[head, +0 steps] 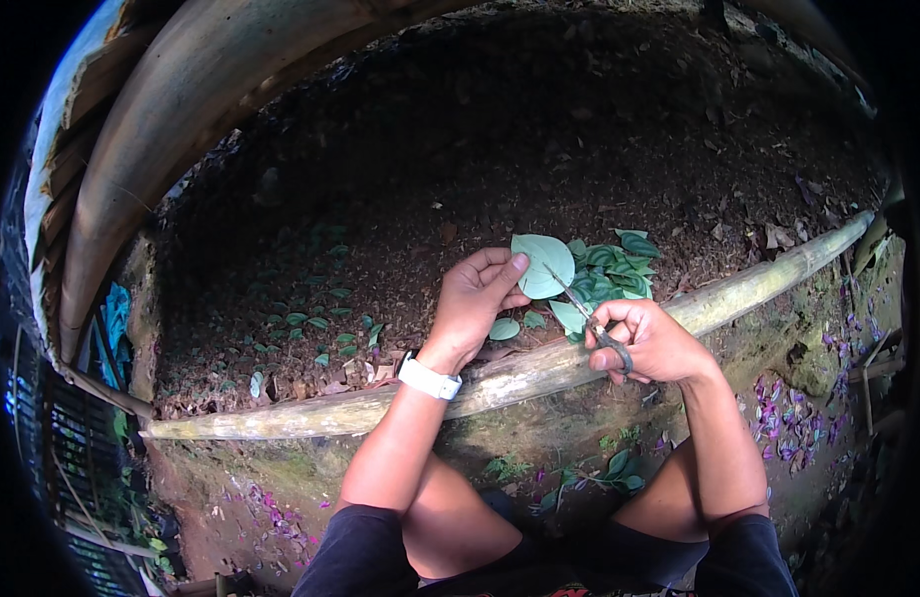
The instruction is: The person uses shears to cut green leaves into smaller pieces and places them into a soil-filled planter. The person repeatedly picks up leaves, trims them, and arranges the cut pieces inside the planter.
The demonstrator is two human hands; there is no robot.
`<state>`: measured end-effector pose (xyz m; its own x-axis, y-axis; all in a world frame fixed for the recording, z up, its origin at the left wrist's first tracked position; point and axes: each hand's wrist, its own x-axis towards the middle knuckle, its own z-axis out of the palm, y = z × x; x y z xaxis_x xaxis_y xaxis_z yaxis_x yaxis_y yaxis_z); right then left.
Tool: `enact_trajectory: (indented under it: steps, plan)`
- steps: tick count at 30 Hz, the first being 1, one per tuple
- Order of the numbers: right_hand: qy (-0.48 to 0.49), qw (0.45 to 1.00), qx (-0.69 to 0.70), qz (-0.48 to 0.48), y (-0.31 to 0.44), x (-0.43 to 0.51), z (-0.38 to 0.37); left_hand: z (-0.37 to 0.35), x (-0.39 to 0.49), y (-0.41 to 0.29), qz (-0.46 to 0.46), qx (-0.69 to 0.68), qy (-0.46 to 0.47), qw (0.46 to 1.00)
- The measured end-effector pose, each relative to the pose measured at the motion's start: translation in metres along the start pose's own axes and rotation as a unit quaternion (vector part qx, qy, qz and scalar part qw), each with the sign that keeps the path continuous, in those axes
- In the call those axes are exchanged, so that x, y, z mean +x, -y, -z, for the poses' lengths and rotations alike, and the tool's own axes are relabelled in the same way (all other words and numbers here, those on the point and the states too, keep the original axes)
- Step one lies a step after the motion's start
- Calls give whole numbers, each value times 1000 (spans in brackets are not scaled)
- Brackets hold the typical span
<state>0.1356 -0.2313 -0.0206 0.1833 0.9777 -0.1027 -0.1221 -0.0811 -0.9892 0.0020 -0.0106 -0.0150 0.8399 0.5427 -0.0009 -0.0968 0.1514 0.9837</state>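
Observation:
My left hand (481, 298) pinches a broad pale-green leaf (543, 265) by its left edge, thumb on top. In my right hand (642, 343) is a pair of scissors (613, 349), fingers through the dark handle loops. The scissors' thin blades reach up to the left over the leaf's lower right part; whether they are parted is too small to tell. Behind my hands lies a pile of dark-green leaves (609, 265) on the soil. A smaller loose leaf (504, 328) rests just below my left hand, beside the pile.
A bamboo pole (281, 419) edges the soil bed (430, 179) in front of me. Small green leaf pieces (318, 322) stand in rows at the left of the bed. Thick bamboo (169, 97) arches overhead at upper left. Purple petals (788, 425) litter the ground at right.

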Motion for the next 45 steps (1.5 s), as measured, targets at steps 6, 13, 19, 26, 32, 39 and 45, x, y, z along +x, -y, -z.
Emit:
enact_trajectory:
  steps: [6,13,19,26,32,39,45]
  plan:
    - [8,1000,6,13,-2,0,2,0,-2,1,-8,37,17,999]
    - [13,1000,5,22,-7,2,4,-2,-4,1,-1,50,32,998]
    - [10,1000,6,23,-7,2,3,-2,-3,2,8,46,34,998]
    - [14,999,27,32,-7,4,3,-6,-6,4,20,55,67,996]
    - [7,1000,9,16,-8,4,4,-6,-6,3,21,56,75,995]
    - [1,999,18,45,-10,5,4,-11,-9,5,39,52,98,993]
    - [-7,1000,16,20,-9,4,6,-10,-9,5,38,50,103,993]
